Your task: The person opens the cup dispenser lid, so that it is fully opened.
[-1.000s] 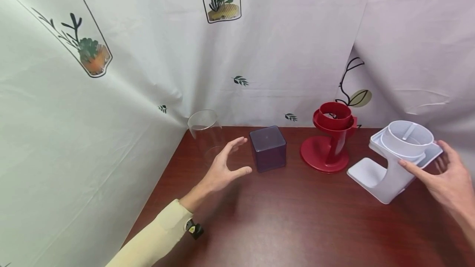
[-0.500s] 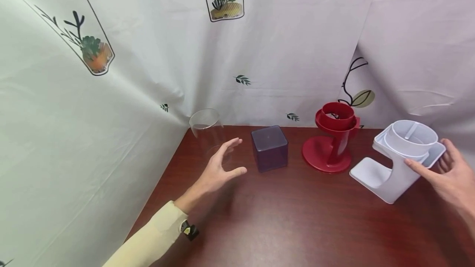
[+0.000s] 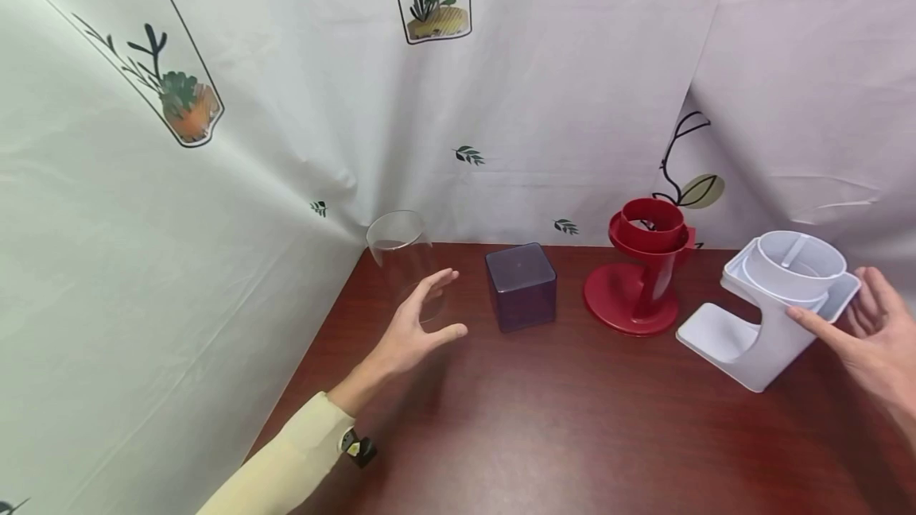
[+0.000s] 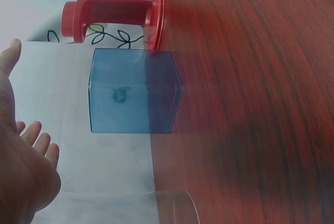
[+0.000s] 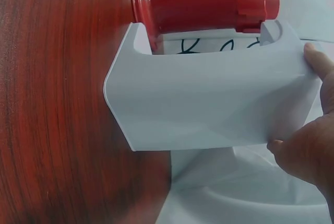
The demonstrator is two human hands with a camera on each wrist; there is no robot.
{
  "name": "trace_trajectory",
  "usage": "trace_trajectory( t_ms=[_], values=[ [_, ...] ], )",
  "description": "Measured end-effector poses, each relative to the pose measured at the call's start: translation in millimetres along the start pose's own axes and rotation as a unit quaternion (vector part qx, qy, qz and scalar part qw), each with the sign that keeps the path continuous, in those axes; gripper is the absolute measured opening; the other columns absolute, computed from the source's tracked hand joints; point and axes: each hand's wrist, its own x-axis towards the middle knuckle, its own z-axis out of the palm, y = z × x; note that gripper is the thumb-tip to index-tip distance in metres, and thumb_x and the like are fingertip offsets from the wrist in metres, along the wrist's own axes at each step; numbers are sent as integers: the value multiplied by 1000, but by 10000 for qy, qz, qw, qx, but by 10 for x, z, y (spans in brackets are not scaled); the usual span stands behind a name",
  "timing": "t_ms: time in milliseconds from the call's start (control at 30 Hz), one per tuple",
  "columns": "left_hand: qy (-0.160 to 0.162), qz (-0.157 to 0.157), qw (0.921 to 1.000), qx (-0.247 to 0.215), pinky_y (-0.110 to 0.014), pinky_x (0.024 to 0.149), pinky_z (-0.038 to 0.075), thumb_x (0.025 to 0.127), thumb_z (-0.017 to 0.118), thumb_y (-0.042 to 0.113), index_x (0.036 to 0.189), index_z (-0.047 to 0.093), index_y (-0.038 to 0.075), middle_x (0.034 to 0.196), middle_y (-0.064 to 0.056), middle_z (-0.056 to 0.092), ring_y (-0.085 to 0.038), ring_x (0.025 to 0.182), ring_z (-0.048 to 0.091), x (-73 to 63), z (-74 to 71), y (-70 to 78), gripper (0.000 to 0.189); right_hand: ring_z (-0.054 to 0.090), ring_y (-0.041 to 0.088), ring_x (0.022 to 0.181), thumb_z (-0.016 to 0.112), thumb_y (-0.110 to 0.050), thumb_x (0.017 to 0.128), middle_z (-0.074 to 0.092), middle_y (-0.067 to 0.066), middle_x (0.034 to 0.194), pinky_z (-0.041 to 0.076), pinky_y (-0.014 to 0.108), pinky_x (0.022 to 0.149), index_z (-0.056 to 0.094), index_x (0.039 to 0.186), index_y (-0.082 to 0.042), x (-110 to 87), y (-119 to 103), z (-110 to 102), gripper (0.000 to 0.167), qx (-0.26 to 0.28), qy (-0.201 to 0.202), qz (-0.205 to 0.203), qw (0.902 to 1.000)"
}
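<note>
My right hand (image 3: 876,344) is at the upper right corner of a white stand (image 3: 776,340) with a round cup on top and a flat foot. Its fingers lie straight, spread beside the stand's top; in the right wrist view the thumb and a fingertip are at opposite edges of the white stand (image 5: 209,104). My left hand (image 3: 408,336) hovers with thumb and fingers apart, holding nothing, between a clear glass cylinder (image 3: 393,233) and a translucent blue-purple box (image 3: 522,288). The box (image 4: 125,93) stands in front of the left hand (image 4: 23,156) in its wrist view.
A red stand (image 3: 647,272) with a ring top and round base stands between the box and the white stand. The dark red wooden table (image 3: 558,427) meets a pale plant-print cloth (image 3: 558,102) at the back and along the left.
My left hand has drawn left, away from the box. My right hand and the white stand have shifted slightly right, the stand turning a little, and the right fingers have spread.
</note>
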Motion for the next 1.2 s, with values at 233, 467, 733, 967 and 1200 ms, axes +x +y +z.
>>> trace_trajectory(
  t_ms=[233,467,733,967,1200],
  values=[
    [-14,-65,10000,-35,-50,117,43,87,87,2,157,45,6,157,-10,53,-30,145,49,-31,0,11,82,7,13,161,63,19,92,6,8,177,9,13,121,10,171,-9,-20,-60,53,98,536,366,-234,9976],
    [5,-36,9999,-133,-47,117,43,85,86,-3,157,45,5,157,-11,53,-32,145,48,-29,-4,23,83,10,14,161,61,24,89,10,9,176,9,14,122,15,170,-8,-18,-191,103,98,1116,395,-556,9914],
    [9,-9,9998,-196,-46,117,43,85,87,-2,157,45,6,157,-10,53,-31,145,48,-25,-7,22,84,16,16,161,62,30,84,19,9,176,13,15,123,23,169,-8,-104,-367,259,100,1126,314,-734,9904],
    [68,-93,9996,-251,-47,117,43,85,88,-1,158,45,13,159,-3,52,-26,146,46,-15,-8,23,86,12,17,162,66,34,79,16,8,177,16,14,122,22,169,-10,-209,-521,418,110,776,-156,-985,9920],
    [92,39,9997,-217,-56,113,45,86,86,-2,160,42,14,162,-9,49,-31,149,43,37,-28,24,87,20,9,159,83,21,77,19,-1,176,41,1,90,20,171,-26,-344,-633,522,122,-1274,-485,-870,9868]
  ],
)
